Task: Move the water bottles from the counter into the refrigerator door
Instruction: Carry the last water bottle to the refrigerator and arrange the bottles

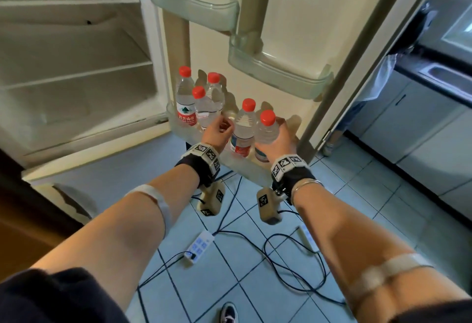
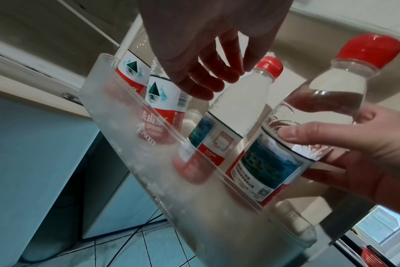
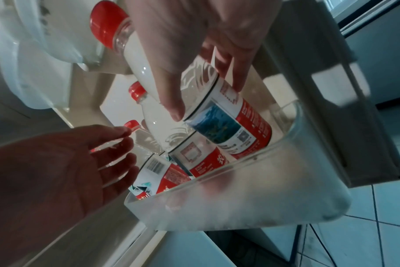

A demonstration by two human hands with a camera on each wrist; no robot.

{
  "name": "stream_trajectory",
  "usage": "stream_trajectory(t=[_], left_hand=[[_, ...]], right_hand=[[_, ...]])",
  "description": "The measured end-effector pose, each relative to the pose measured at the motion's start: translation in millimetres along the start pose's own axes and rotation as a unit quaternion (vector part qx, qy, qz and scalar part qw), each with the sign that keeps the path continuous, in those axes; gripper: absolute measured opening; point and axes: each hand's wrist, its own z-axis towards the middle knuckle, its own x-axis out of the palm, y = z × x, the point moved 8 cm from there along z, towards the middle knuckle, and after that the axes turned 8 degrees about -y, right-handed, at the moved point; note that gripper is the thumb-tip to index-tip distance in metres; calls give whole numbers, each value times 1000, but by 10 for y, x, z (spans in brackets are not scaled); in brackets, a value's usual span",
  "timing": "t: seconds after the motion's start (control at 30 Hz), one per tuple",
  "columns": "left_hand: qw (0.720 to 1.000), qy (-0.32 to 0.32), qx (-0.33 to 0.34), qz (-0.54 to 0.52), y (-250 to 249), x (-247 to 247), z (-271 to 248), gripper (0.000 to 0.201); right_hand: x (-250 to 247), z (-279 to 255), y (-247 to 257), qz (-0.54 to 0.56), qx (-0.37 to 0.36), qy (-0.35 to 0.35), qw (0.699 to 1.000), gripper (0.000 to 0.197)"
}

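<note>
Several clear water bottles with red caps stand in the frosted bottom door shelf [image 1: 240, 167] [image 2: 149, 153] [image 3: 251, 195] of the open refrigerator. My right hand [image 1: 281, 141] [image 2: 365, 144] [image 3: 206, 95] grips the rightmost bottle [image 1: 267, 128] [image 2: 327, 101] [image 3: 228, 115] around its upper body. It is slightly tilted, with its base inside the shelf's right end. My left hand [image 1: 219, 128] [image 2: 206, 81] [image 3: 98, 159] hovers with relaxed fingers, holding nothing. It is between the left group of bottles [image 1: 199, 103] and the neighbouring bottle [image 1: 245, 123] [image 2: 240, 101].
Two door shelves [image 1: 196, 6] [image 1: 278, 72] sit higher on the door. The refrigerator's inner shelves [image 1: 76, 75] are to the left. A power strip [image 1: 199, 246] and black cables lie on the tiled floor below my arms. Cabinets and a dark counter [image 1: 434, 77] stand at right.
</note>
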Motion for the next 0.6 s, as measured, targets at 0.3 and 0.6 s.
stream_trajectory(t=[0.3,0.6], left_hand=[[1000,29,3,1,-31,195,104,25],[994,99,1,33,-142,416,316,67]], right_hand=[[66,99,-79,20,27,-12,999,62],[10,206,-54,1,16,-29,999,59]])
